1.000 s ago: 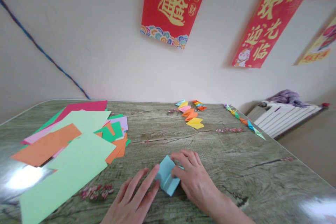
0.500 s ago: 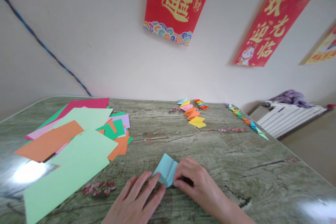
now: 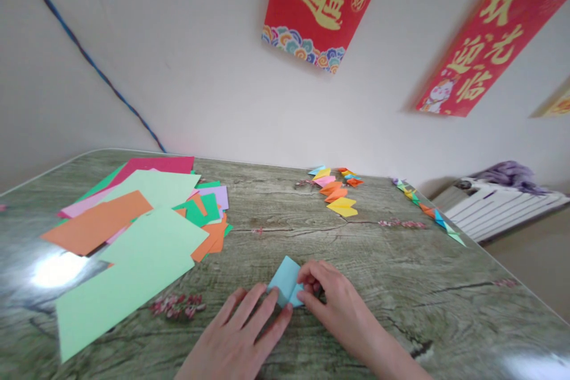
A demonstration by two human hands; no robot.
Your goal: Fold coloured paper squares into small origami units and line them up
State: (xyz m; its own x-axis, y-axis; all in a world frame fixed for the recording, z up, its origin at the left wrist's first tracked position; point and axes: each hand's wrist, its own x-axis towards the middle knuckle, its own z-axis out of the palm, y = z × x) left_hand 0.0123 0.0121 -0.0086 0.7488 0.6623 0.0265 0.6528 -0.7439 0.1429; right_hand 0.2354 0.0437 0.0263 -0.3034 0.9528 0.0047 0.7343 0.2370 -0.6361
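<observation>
A small light blue sheet of paper (image 3: 284, 275) lies on the table before me, with a crease running down it. My left hand (image 3: 243, 329) lies flat with its fingers stretched out, the fingertips touching the paper's lower left edge. On the other side, my right hand (image 3: 332, 297) pinches the paper's right part between thumb and fingers. That right part is turned over toward the crease, and its outer edge is hidden behind the fingers.
Coloured paper sheets (image 3: 129, 291) lie in a loose pile at the left, with smaller cut pieces (image 3: 202, 208) beside them. Folded paper planes (image 3: 342, 206) stand in rows near the wall, and small folded pieces (image 3: 427, 210) line the table's right edge by a radiator (image 3: 499, 205).
The right part of the blue paper, flat and open before, is now folded over toward the crease by my right hand. My left hand stays on the paper. The whole view has shifted slightly.
</observation>
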